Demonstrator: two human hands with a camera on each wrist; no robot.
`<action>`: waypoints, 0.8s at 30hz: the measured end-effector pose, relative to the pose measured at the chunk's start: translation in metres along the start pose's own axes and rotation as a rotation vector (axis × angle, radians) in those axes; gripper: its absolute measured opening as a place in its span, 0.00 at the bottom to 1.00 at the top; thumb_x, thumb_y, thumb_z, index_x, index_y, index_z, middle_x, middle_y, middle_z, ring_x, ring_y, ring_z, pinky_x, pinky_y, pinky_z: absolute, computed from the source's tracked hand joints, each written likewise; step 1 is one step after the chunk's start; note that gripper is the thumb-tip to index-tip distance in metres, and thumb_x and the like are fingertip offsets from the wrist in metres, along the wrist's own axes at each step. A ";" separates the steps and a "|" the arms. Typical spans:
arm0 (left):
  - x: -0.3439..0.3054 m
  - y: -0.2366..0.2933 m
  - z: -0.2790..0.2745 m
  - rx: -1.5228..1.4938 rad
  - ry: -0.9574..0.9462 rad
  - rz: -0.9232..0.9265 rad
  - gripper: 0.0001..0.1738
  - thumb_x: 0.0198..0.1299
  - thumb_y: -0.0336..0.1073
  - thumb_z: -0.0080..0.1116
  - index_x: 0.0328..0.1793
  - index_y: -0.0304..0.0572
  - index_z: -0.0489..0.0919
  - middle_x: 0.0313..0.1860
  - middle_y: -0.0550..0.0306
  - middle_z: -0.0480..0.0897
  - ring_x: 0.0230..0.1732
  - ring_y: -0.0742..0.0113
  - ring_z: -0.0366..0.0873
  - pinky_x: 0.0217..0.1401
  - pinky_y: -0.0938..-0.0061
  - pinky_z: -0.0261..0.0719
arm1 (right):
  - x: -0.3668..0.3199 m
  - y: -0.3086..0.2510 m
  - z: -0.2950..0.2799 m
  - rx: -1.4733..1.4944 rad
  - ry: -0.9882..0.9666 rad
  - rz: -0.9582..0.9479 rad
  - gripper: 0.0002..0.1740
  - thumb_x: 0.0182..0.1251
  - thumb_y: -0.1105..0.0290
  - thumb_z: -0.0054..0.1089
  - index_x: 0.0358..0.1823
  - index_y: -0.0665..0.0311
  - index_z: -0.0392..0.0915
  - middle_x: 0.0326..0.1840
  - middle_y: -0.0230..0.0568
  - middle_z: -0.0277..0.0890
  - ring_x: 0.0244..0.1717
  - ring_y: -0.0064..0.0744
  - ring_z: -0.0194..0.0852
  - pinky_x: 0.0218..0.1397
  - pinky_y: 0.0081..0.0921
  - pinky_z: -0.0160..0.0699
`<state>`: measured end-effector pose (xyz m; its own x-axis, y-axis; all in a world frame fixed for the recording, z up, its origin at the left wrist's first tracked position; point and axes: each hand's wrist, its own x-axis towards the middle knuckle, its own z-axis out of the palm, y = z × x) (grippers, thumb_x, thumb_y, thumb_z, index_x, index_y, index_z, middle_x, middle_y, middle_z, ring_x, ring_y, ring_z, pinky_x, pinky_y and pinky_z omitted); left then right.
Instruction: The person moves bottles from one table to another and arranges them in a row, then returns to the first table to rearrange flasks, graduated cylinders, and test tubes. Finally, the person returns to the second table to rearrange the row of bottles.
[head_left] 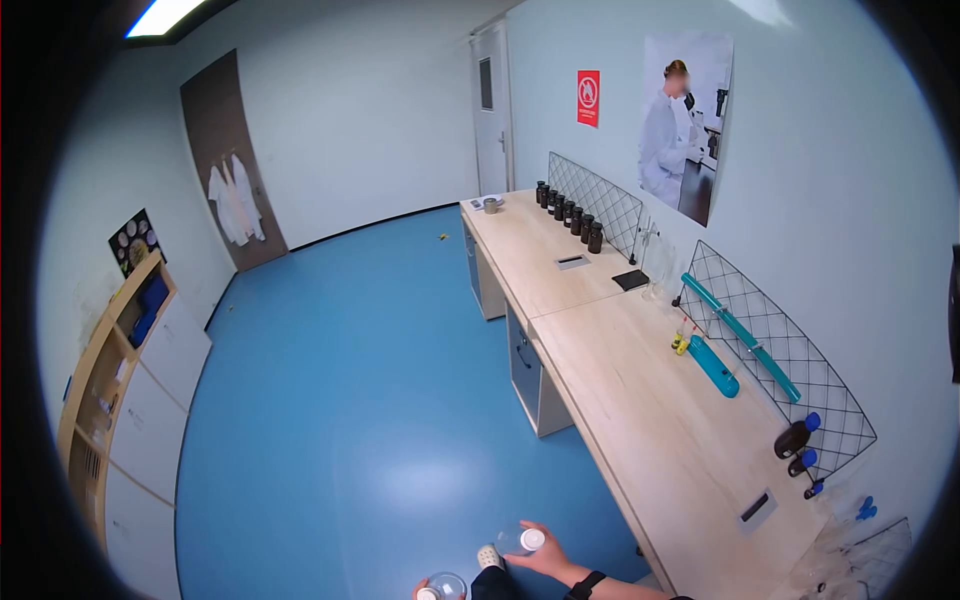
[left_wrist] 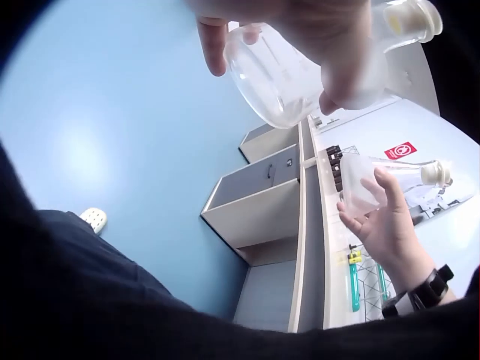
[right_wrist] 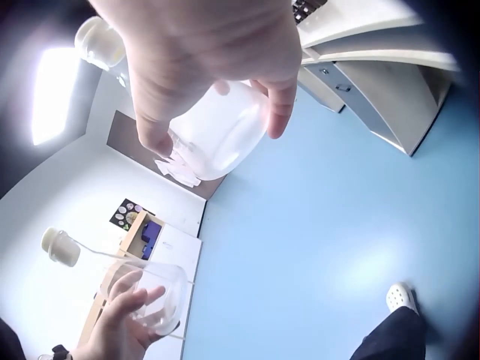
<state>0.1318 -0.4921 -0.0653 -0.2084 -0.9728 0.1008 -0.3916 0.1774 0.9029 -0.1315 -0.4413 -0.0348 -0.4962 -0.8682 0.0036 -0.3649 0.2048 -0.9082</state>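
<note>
Each hand grips a clear glass flask with a whitish stopper. In the head view the left hand [head_left: 421,585] is at the bottom edge, its flask [head_left: 449,583] partly cut off; the right hand [head_left: 548,556] curls round the other flask [head_left: 510,542], its stopper [head_left: 533,540] facing the camera. The left wrist view has the left hand [left_wrist: 300,34] over its flask [left_wrist: 274,79], fingers round the body. From the right wrist, the right hand [right_wrist: 206,52] spans its flask [right_wrist: 221,131]. The two flasks are apart, held above the floor.
A long wooden bench [head_left: 600,370] runs along the right, with dark bottles [head_left: 567,213], a teal tray [head_left: 713,366], wire racks and brown blue-capped bottles [head_left: 793,439]. Low cabinets [head_left: 150,430] line the left wall. Blue floor [head_left: 400,400] lies between; a shoe [head_left: 488,556] shows below.
</note>
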 end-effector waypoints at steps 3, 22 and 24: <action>0.093 -0.019 0.007 -0.074 -0.051 -0.027 0.31 0.45 0.32 0.68 0.56 0.33 0.70 0.45 0.50 0.77 0.45 0.57 0.75 0.53 0.65 0.72 | 0.047 0.000 0.012 0.043 0.005 0.156 0.46 0.39 0.49 0.73 0.60 0.63 0.64 0.57 0.50 0.65 0.62 0.45 0.61 0.64 0.35 0.62; 0.486 0.140 0.356 -0.424 -0.655 0.074 0.52 0.28 0.36 0.78 0.61 0.27 0.61 0.52 0.48 0.70 0.54 0.61 0.70 0.57 0.67 0.70 | 0.332 0.073 -0.189 0.036 0.933 0.294 0.42 0.35 0.57 0.78 0.49 0.68 0.63 0.41 0.47 0.74 0.45 0.40 0.75 0.49 0.32 0.74; 0.503 0.168 0.403 -0.389 -0.739 0.122 0.49 0.29 0.36 0.78 0.60 0.28 0.63 0.51 0.47 0.71 0.54 0.59 0.70 0.57 0.66 0.69 | 0.353 0.103 -0.217 -0.034 0.923 0.327 0.41 0.35 0.59 0.78 0.48 0.67 0.61 0.39 0.45 0.75 0.42 0.36 0.76 0.46 0.31 0.75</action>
<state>-0.3995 -0.8918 -0.0315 -0.8152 -0.5784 0.0300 -0.0197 0.0795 0.9966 -0.5153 -0.6283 -0.0362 -0.9928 -0.0751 0.0932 -0.1155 0.3980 -0.9101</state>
